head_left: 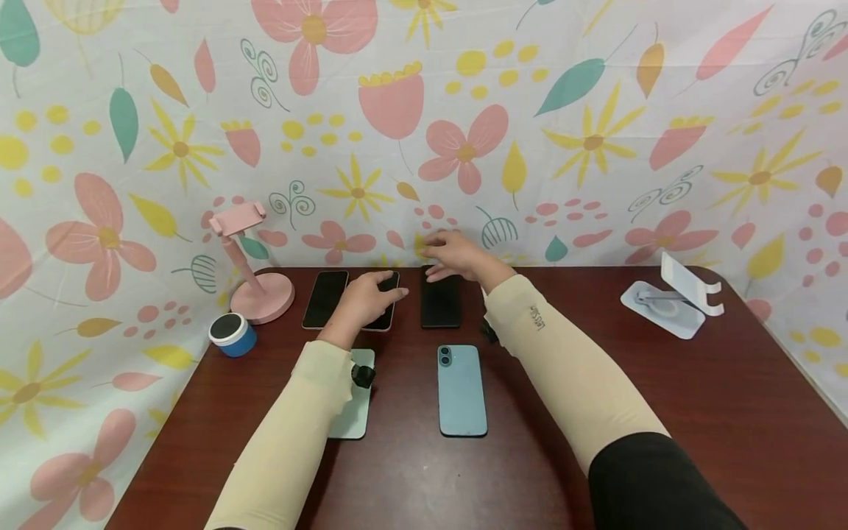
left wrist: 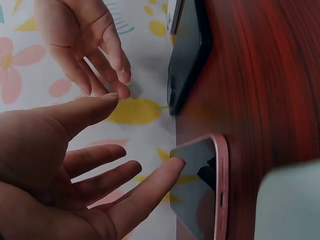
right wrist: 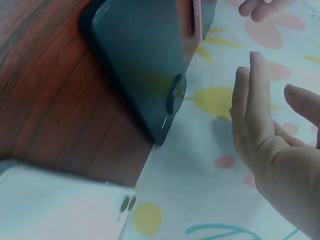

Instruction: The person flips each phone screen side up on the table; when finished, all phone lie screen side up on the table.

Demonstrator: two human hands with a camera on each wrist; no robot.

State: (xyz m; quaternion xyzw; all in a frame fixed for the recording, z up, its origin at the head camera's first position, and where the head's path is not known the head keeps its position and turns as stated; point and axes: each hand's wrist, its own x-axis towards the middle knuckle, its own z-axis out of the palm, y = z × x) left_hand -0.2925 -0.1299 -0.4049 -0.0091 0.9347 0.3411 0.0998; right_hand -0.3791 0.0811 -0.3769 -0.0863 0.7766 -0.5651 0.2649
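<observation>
My left hand [head_left: 367,298] hovers over a dark-screened phone with a pink edge [head_left: 379,324], fingers spread and holding nothing. In the left wrist view its fingertips overlap that phone's screen [left wrist: 197,180]. To the right, my right hand [head_left: 457,254] is above the far end of a black phone [head_left: 440,305], with loosely extended fingers and nothing in them. The right wrist view shows the black phone's round camera bump [right wrist: 177,94] and a white phone [right wrist: 55,207] beside it, which my right arm mostly hides in the head view. Another dark-screened phone [head_left: 324,300] lies left of my left hand.
Nearer on the table lie a light blue phone [head_left: 462,397] and a pale green one [head_left: 358,412], partly under my left forearm. A pink phone stand [head_left: 261,300] and blue jar [head_left: 237,342] stand left, a white folding stand [head_left: 669,313] right. Patterned cloth [head_left: 464,81] hangs behind.
</observation>
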